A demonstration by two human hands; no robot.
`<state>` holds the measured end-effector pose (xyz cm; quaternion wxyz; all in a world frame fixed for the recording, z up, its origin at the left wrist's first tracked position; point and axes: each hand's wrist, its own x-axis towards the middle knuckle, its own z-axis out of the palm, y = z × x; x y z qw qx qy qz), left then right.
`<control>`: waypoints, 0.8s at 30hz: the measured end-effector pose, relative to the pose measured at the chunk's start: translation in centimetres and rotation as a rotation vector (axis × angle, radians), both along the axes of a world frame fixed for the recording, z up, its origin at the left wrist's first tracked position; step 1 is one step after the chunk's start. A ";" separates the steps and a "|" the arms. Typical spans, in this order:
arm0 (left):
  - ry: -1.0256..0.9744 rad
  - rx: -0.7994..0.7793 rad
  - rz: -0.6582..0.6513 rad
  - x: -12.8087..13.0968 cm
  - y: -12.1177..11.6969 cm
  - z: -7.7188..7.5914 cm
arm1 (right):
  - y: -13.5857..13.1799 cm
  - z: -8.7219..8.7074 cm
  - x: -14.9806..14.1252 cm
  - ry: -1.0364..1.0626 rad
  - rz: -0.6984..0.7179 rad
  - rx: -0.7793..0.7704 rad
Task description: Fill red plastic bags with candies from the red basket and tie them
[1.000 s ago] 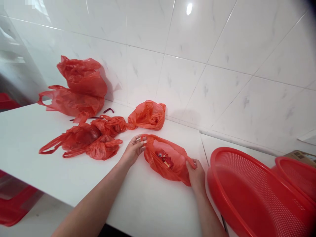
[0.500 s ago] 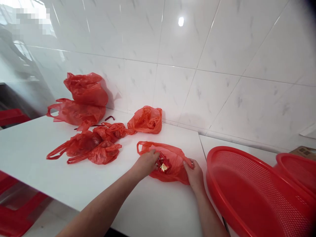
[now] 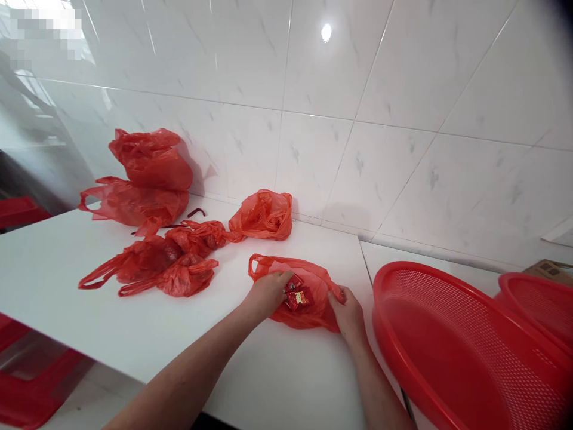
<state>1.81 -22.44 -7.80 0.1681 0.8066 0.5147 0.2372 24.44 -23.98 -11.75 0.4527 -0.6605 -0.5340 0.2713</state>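
Note:
A thin red plastic bag lies opened on the white table, its mouth facing up. My right hand pinches the bag's right rim between thumb and fingers. Over the left side of the mouth is my left hand, its fingers curled down inside at small red wrapped packets, some with gold print. The left fingertips are partly hidden, and at least one packet appears to be in their grip. One loop handle of the bag stands up behind my left hand.
Several knotted red bags sit to the left, others are stacked by the tiled wall, and another red bag lies behind. Large red baskets stand at right. Red stools are below the table's left edge.
The packets inside the bag show more plainly, turned with their printed faces up. My right hand has shifted slightly left with the rim. The whole view has moved a little.

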 end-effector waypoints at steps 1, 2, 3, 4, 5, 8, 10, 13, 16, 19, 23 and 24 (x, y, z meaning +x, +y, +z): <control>-0.034 -0.003 -0.007 0.0 0.0 0.0 | 0.0 0.0 0.0 -0.008 0.004 -0.005; -0.065 -0.006 -0.011 -0.1 -0.1 0.1 | 0.0 -0.1 0.0 -0.011 0.005 -0.009; -0.094 -0.009 -0.016 -0.2 -0.1 0.2 | 0.0 -0.1 0.0 -0.009 0.005 -0.012; -0.120 -0.008 -0.026 -0.4 -0.2 0.3 | 0.0 -0.1 0.1 -0.003 0.002 -0.015; -0.142 0.004 -0.035 -0.7 -0.3 0.5 | 0.0 -0.1 0.1 0.007 -0.006 -0.020; -0.182 0.138 -0.002 -2.2 -0.8 1.0 | 0.0 0.1 0.4 0.043 -0.074 -0.060; -0.195 0.266 0.116 -3.3 -1.0 1.1 | 0.0 0.3 0.5 0.054 -0.137 -0.103; -0.278 0.333 0.336 -4.9 -0.9 0.7 | -0.1 0.7 0.4 0.049 -0.198 -0.141; -0.481 0.163 0.449 -5.8 -0.2 -0.5 | -0.1 0.8 0.0 0.042 -0.193 -0.130; -0.680 -0.091 0.474 -6.0 0.4 -1.6 | -0.2 0.5 -0.2 0.038 -0.151 -0.112; -0.809 -0.200 0.397 -5.4 0.5 -1.6 | -0.2 0.2 -0.2 0.041 -0.134 -0.094; -0.814 -0.199 0.365 -5.1 0.4 -1.4 | -0.2 0.1 -0.2 0.045 -0.132 -0.090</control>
